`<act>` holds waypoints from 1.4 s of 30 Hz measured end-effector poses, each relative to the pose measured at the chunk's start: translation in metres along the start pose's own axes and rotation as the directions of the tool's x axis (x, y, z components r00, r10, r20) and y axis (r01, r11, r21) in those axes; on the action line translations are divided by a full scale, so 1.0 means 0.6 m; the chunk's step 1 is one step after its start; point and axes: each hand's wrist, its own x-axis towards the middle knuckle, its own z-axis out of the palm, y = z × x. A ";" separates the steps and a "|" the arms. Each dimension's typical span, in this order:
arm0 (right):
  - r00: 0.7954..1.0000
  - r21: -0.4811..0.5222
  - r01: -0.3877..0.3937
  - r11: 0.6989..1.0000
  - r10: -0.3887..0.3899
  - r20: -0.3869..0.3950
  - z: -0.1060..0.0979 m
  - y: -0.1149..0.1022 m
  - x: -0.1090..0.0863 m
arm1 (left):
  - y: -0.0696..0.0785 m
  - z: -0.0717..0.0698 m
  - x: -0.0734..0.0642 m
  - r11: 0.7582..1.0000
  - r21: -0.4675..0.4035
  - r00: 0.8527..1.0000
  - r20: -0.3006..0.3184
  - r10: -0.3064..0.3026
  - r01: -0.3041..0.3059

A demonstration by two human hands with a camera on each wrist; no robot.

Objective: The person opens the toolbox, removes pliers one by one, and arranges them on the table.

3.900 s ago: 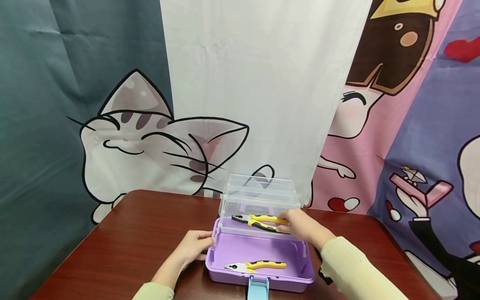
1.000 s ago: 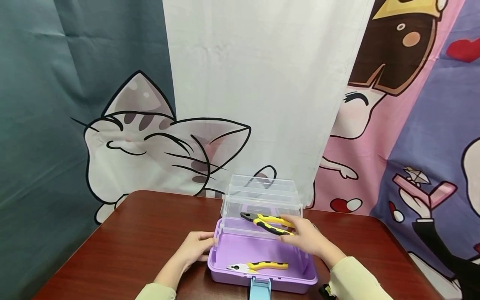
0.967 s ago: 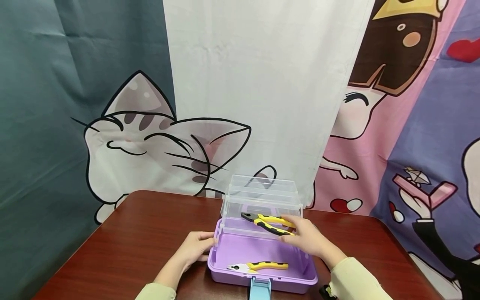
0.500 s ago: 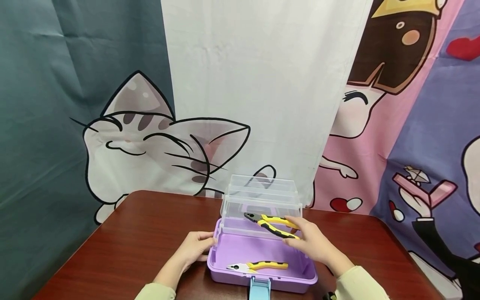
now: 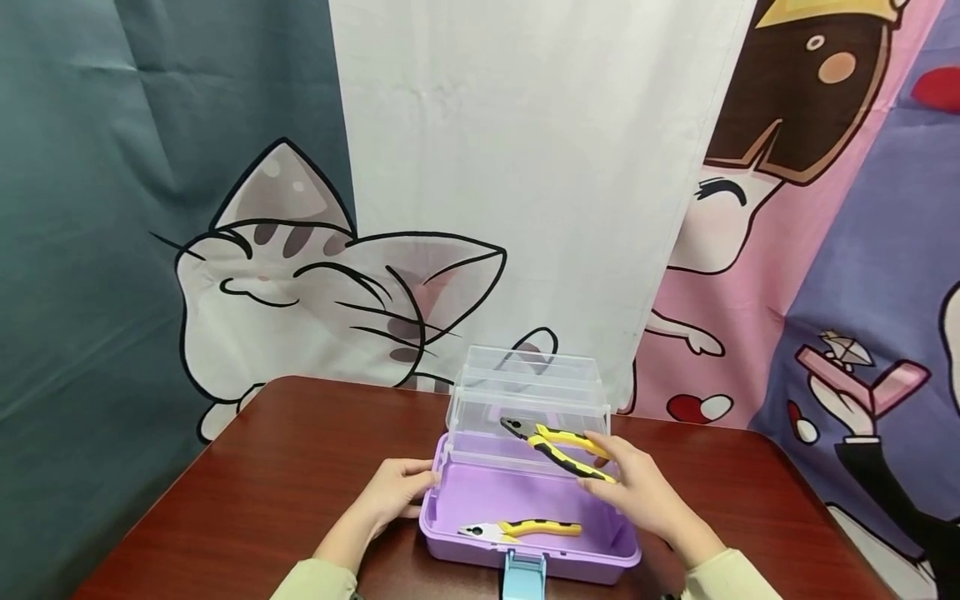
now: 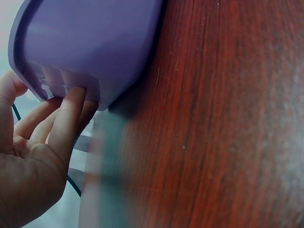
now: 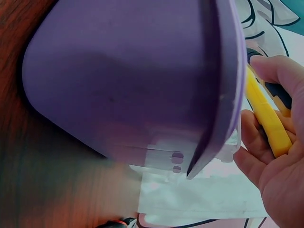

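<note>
A purple toolbox point(image 5: 480, 550) stands on the table, its clear lid point(image 5: 532, 379) raised at the back and a blue latch point(image 5: 523, 575) hanging in front. My left hand point(image 5: 393, 492) grips the box's left rim; the left wrist view has the thumb at the rim and the fingers against the outer wall point(image 6: 95, 47). My right hand point(image 5: 633, 483) holds combination pliers point(image 5: 558, 457) by their spread yellow-and-black handles, above the box's back right part, dark jaws pointing left. Another pair of pliers point(image 5: 540, 527), silver-headed with a yellow handle, lies inside near the front wall.
The reddish-brown wooden table point(image 5: 315, 442) extends to both sides of the box. A curtain point(image 5: 540, 167) with cartoon prints hangs behind it. At the bottom of the right wrist view lies a small dark object point(image 7: 114, 223).
My right hand has raised the pliers from around the clear tray's level and drawn them rightward, their handles spread wider. My left hand keeps its grip; the pliers inside stay put.
</note>
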 end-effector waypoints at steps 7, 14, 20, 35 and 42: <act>0.996 0.004 0.025 1.000 -0.025 -0.088 0.009 0.010 -0.009 | -0.001 -0.003 -0.002 1.000 -0.003 1.000 -0.002 -0.004 0.004; 0.988 -0.012 0.026 1.000 -0.028 -0.149 0.012 0.013 -0.021 | -0.001 -0.001 -0.001 1.000 -0.011 1.000 0.007 0.002 -0.002; 0.983 -0.004 -0.017 1.000 0.016 -0.182 0.013 0.013 -0.029 | 0.000 0.001 -0.002 1.000 -0.017 1.000 0.008 0.000 0.000; 0.952 0.011 -0.024 1.000 0.026 -0.305 0.016 0.014 -0.044 | 0.001 0.000 -0.001 1.000 -0.016 1.000 0.002 -0.003 0.003; 0.946 -0.018 -0.092 0.996 0.082 -0.313 0.014 0.009 -0.053 | 0.003 0.001 -0.003 1.000 -0.014 1.000 -0.002 -0.005 0.005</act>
